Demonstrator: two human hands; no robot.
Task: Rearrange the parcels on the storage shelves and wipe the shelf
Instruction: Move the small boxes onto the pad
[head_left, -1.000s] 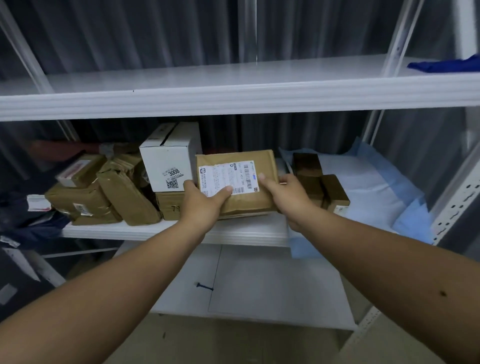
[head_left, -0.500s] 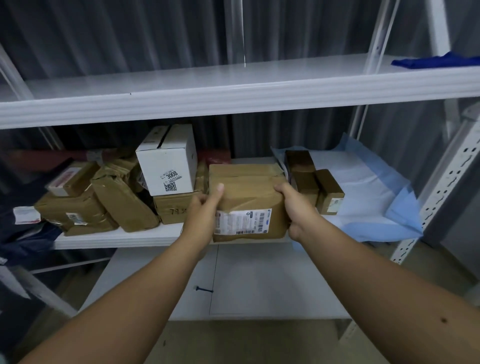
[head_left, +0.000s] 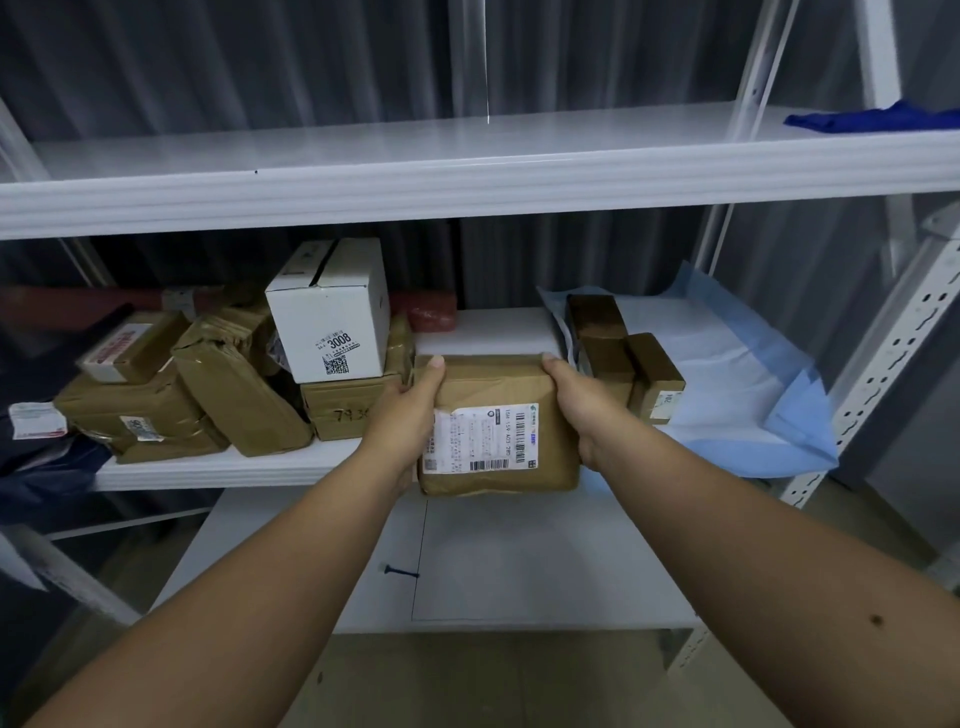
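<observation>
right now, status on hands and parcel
Left hand and right hand grip brown taped parcel by its sides. Parcel at middle shelf front edge. White cardboard box close left.

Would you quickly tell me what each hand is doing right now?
Left hand: grips the brown parcel on its left side.
Right hand: grips its right side.

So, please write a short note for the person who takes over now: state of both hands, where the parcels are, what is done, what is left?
Left hand and right hand grip the brown parcel by its sides, at the front edge of the middle shelf.
Other parcels are piled at that shelf's left, with a white box on top; small brown boxes sit at its right on a blue sheet.
The top shelf holds only a blue cloth at its right end.
Done: cannot tell.
Left: place this parcel, arrange the others, wipe the shelf.
</observation>
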